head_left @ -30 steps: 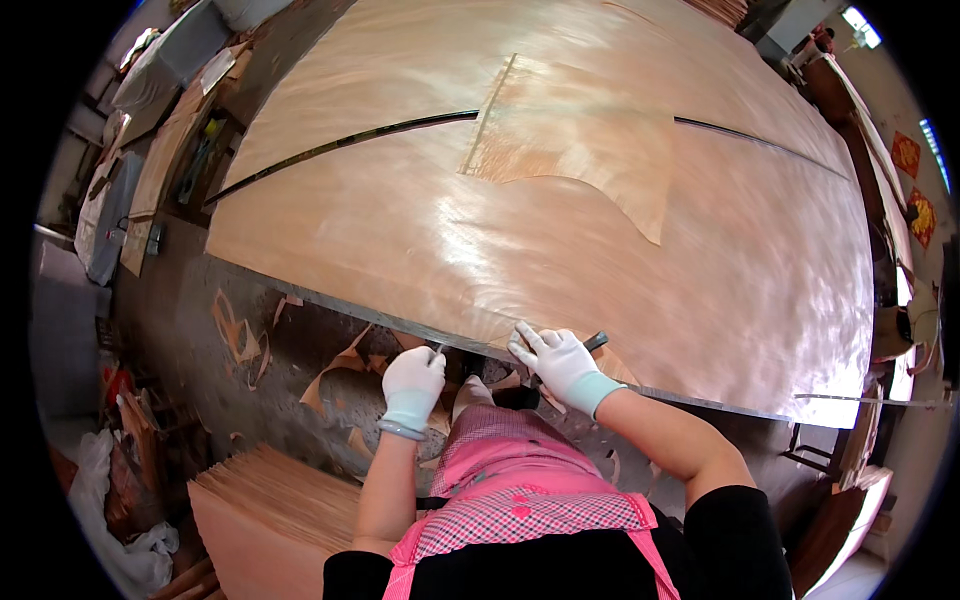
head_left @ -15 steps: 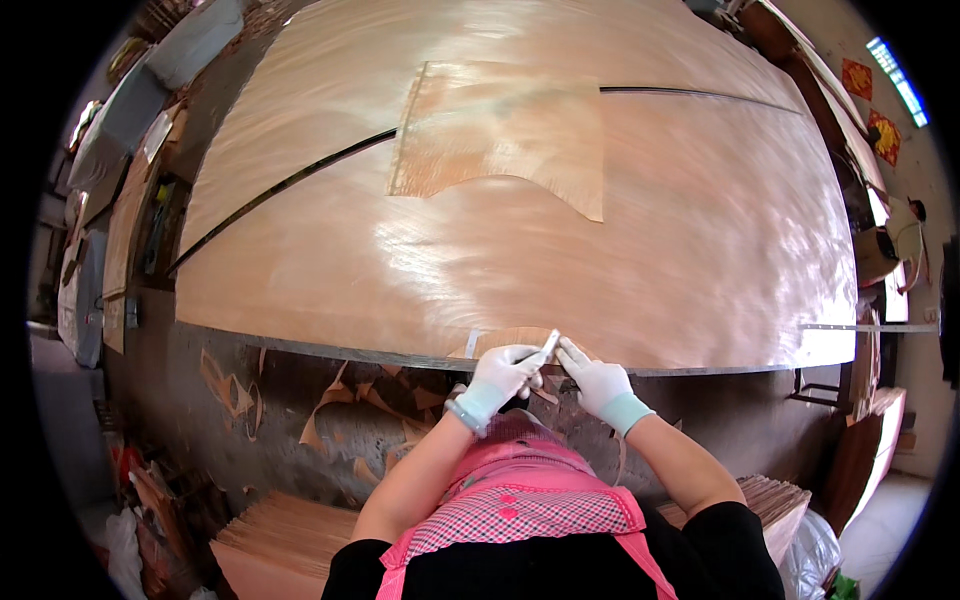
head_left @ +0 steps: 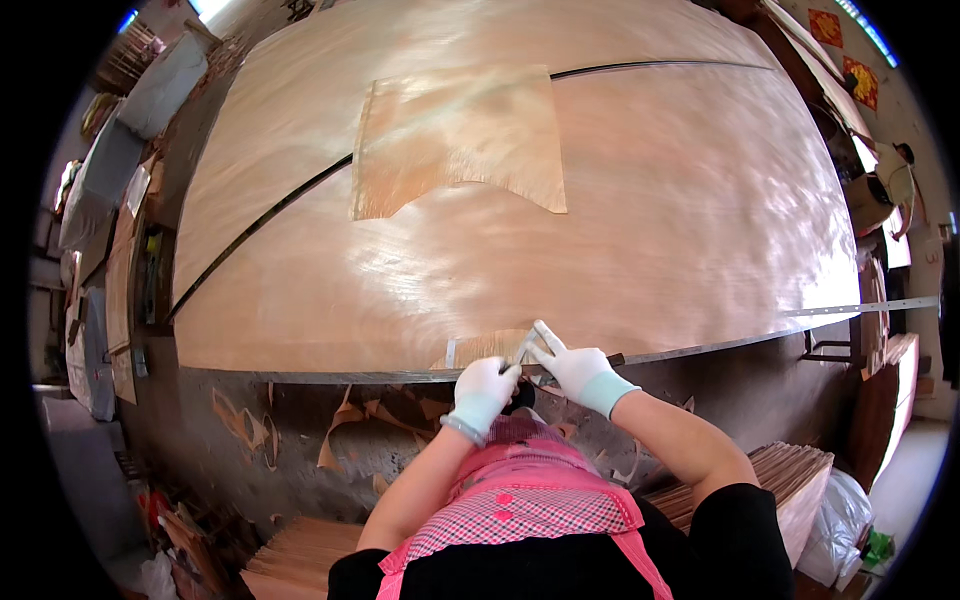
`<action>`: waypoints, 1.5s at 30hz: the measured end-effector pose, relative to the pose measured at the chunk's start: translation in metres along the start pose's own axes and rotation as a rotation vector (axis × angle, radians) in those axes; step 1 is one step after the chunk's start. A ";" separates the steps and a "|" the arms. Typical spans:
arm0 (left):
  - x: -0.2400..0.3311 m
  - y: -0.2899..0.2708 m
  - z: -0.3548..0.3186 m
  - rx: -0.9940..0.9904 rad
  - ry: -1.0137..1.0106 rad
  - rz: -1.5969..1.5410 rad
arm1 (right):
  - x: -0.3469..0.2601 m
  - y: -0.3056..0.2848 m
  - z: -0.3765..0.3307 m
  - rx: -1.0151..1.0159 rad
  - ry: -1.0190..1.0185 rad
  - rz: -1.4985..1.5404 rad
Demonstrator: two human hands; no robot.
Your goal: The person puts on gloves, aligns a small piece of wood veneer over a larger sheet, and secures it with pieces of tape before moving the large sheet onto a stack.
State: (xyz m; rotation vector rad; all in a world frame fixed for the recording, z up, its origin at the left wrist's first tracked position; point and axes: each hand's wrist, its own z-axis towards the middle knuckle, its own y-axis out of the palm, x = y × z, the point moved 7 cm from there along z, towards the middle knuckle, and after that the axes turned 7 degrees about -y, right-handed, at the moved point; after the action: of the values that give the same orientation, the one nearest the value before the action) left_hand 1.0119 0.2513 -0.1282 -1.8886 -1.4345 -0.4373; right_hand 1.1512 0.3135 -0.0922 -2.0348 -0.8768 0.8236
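Your gloved left hand [head_left: 483, 390] and right hand [head_left: 572, 368] meet, fingers pinching a thin pale strip [head_left: 523, 348] just above the wood sheet's [head_left: 600, 250] near edge.

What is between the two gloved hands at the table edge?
In the head view, a thin strip of white tape spans between the left hand and right hand, over a small veneer patch.

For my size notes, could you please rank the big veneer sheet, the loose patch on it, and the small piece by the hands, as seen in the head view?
1. Big veneer sheet, largest by far.
2. Loose patch.
3. Small piece, smallest, though it lies nearest the camera.
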 end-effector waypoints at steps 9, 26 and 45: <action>0.011 -0.069 0.006 0.301 0.099 0.514 | -0.002 0.001 -0.001 0.019 0.009 0.044; 0.025 0.077 0.052 -0.344 -0.224 -0.211 | 0.029 0.044 -0.057 0.251 0.261 0.187; -0.075 -0.137 -0.010 0.496 0.169 -0.454 | 0.011 0.014 -0.077 0.462 0.199 0.427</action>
State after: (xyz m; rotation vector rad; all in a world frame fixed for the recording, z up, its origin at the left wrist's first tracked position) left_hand 0.8610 0.2102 -0.1240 -1.1103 -1.6701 -0.3930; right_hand 1.2211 0.2862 -0.0682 -1.8603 -0.1145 0.9285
